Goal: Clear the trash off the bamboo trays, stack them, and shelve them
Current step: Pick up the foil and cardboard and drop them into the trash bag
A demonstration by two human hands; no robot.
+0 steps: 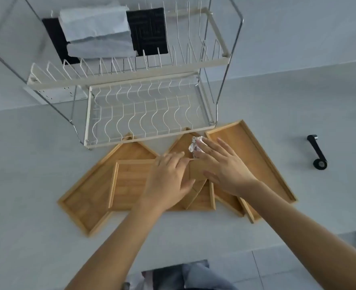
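Clearly both grips lie flat and released: the left hand [168, 178] on the overlapping bamboo trays [129, 181], the right hand [221, 164] with fingertips touching crumpled trash [195, 144]. Just beyond stands the rack [148, 114]; a careless sweep could push trash under it or shift the trays.

Soft, even daylight, with wide-angle bending at the edges

We see flat, cool light with only faint shadows under the bamboo trays [85, 197]; the dish rack [131, 84] bows outward near the frame's top, the whole picture looks slightly soft, and no strong glare shows.
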